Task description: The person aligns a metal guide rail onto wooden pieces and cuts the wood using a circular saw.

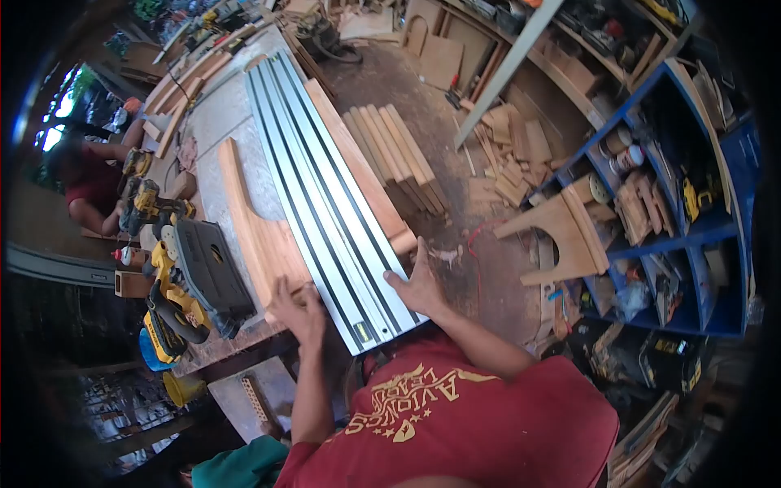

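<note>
The metal rail (320, 193) lies lengthwise over wood on the workbench (225, 118), its near end reaching past the bench edge to the person's shirt (439, 415). The left hand (299, 314) is at its left side, fingers bent over the near end of a curved-cut board (279, 254); whether they clench the wood or only rest there I cannot tell. The right hand (421, 285) has its thumb on the rail's right margin and its index finger spread away toward the wood; the other fingers are hidden, so how firmly it grips I cannot tell. With one hand at each side, the near end is probably being steadied against sliding sideways.

The curved-cut board shows left of the rail and a long straight board (359, 156) shows right of it, perhaps to give it a broad, level bed; whether they are one piece under there is hidden. The rail runs roughly along the straight board's length, likely so the wood backs it most of the way.

Farther left, a drill (149, 202) stands among other power tools, seemingly kept within reach but off the rail. A co-worker (88, 185) is beyond them. To the right, planks (393, 150) are stacked lower than the bench, and an arched panel (569, 236) is near the blue shelf (742, 163).
</note>
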A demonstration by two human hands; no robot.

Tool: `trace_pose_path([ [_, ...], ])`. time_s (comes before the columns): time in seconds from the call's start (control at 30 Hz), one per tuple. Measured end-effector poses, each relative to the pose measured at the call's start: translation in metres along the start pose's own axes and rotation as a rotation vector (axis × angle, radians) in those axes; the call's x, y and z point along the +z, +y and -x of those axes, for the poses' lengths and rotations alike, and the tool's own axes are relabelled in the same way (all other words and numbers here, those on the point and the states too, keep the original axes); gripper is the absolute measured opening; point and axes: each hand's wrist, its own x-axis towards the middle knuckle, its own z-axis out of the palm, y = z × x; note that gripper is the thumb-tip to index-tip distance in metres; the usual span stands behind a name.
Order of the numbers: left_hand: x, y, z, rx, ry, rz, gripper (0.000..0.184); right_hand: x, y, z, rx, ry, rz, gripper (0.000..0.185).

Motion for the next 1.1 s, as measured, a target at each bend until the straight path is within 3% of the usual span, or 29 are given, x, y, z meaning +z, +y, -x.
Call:
trace_pose_path([
  [0.1,0.004,0.044,0.03,-0.154,-0.152,0.394,0.058,0.004,0.01,0.015,-0.041,-0.004,-0.106,0.1],
  [0.13,0.014,0.037,0.036,-0.054,-0.094,0.31,0.057,-0.013,-0.015,0.021,0.085,-0.059,-0.167,0.084],
  [0.23,0.004,0.039,0.028,-0.103,-0.208,0.303,0.058,-0.012,-0.006,0.021,-0.138,-0.051,-0.102,0.065],
  [0.27,-0.006,0.046,0.021,-0.116,-0.233,0.316,0.059,-0.021,-0.015,0.026,-0.094,-0.042,-0.068,0.051],
  [0.4,0.007,0.023,-0.013,0.044,-0.215,0.179,0.065,-0.055,-0.006,0.044,-0.131,-0.048,-0.141,0.049],
  [0.53,0.042,0.022,-0.08,0.177,-0.181,0.059,0.071,-0.039,0.023,0.053,-0.18,0.079,-0.094,0.039],
  [0.73,0.107,0.041,-0.176,-0.043,-0.117,0.098,0.073,-0.021,-0.012,-0.004,0.019,0.007,0.009,0.039],
  [0.83,0.114,0.049,-0.183,-0.154,-0.06,0.022,0.078,-0.035,-0.026,0.009,0.016,-0.023,0.032,0.046],
  [0.93,0.093,0.075,-0.168,-0.26,-0.146,0.141,0.082,-0.038,-0.002,0.018,-0.041,0.024,-0.007,0.057],
  [1.1,0.115,0.057,-0.181,-0.184,-0.129,0.04,0.076,-0.042,0.005,0.023,-0.008,0.01,0.008,0.059],
])
